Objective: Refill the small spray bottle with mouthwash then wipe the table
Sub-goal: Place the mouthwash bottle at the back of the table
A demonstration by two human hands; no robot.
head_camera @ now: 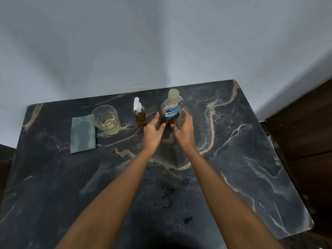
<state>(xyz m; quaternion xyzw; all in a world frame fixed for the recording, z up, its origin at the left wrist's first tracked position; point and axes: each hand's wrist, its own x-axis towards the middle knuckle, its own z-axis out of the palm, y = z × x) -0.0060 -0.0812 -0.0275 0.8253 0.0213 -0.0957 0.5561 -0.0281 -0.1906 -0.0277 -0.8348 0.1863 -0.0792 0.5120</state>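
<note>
Listerine bottle [171, 109]: capped, upright on bench [233, 159] | left hand [152, 131], right hand [183, 129]: flank its base, fingers apart, nothing clasped, apparently poised to lift it | small spray bottle [139, 114]: just left of it, nozzle on | glass [106, 119], cloth [83, 134]: farther left, cloth presumably for wiping

You work in dim, cool, even light. The wall [161, 42] shows broad, soft grey shadows. A dark shadow pools on the marble table [251, 159] at its near edge, below you and between your forearms. There is no hard glare, only a dull sheen on the mouthwash bottle [171, 112]. Your wide lens bows the table's edges, your right hand [183, 130] looks slightly smeared, and detail is soft throughout
</note>
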